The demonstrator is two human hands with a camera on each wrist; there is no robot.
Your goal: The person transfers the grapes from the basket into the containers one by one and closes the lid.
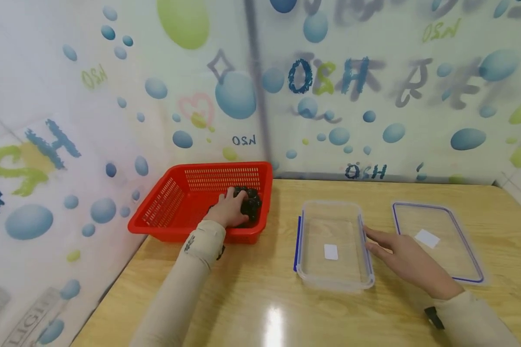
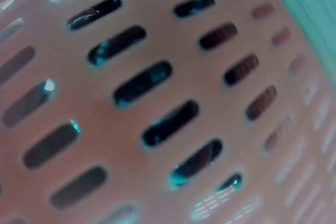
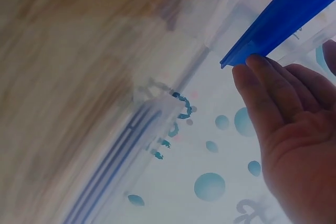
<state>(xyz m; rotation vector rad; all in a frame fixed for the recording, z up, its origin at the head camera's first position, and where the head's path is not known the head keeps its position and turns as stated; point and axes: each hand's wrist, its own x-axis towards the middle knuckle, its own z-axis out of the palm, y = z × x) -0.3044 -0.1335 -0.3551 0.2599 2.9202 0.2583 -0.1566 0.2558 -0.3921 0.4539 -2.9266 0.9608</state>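
Inside the red slotted basket [image 1: 169, 205], my left hand [image 1: 226, 210] curls its fingers and thumb round a cluster of dark, glossy, round things [image 1: 253, 205] that looks like black grapes. The left wrist view looks through the basket wall [image 2: 126, 121], with dark shiny shapes behind its slots; the left hand is mostly hidden there. My right hand [image 1: 412, 262] rests its extended fingers against the right side of a clear plastic food box [image 1: 334, 226]. In the right wrist view the fingertips meet a blue locking flap [image 3: 283, 22].
A clear lid with a blue seal [image 1: 445, 226] lies flat to the right of the box, partly behind the right hand. A wooden table [image 1: 243, 299] carries everything. Behind it hangs a patterned curtain-like wall [image 1: 286, 130].
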